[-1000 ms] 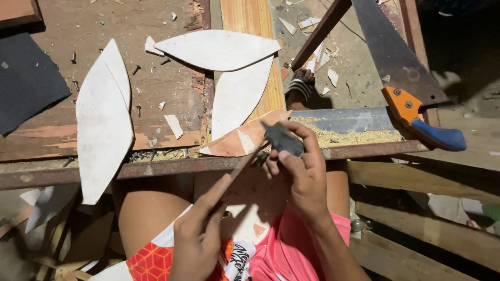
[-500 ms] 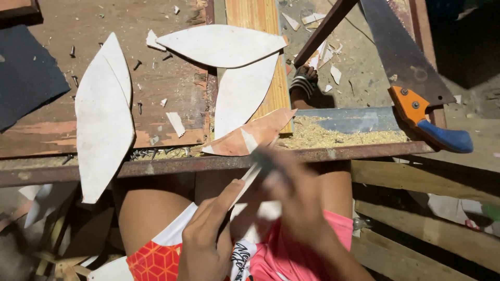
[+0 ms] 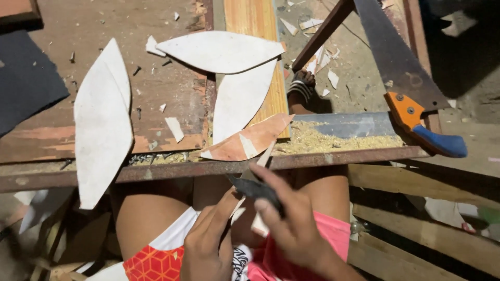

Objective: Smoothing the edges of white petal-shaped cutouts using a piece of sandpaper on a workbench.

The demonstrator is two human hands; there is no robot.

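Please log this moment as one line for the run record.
left hand: grips thin leaf-shaped piece | right hand: presses dark sanding scrap on it | handsaw: idle on bench

Worn reddish-brown workbench top [image 3: 172, 93], scuffed, littered with chips and sawdust [image 3: 333, 139] — a rusty metal rail [image 3: 208, 167] along its near edge. One pale orange plank [image 3: 255, 31] runs away across it. Bare wooden slats [image 3: 416, 182] lower right. Dusty ground [image 3: 354, 67] beyond, possibly concrete — strong light, hard shadows.
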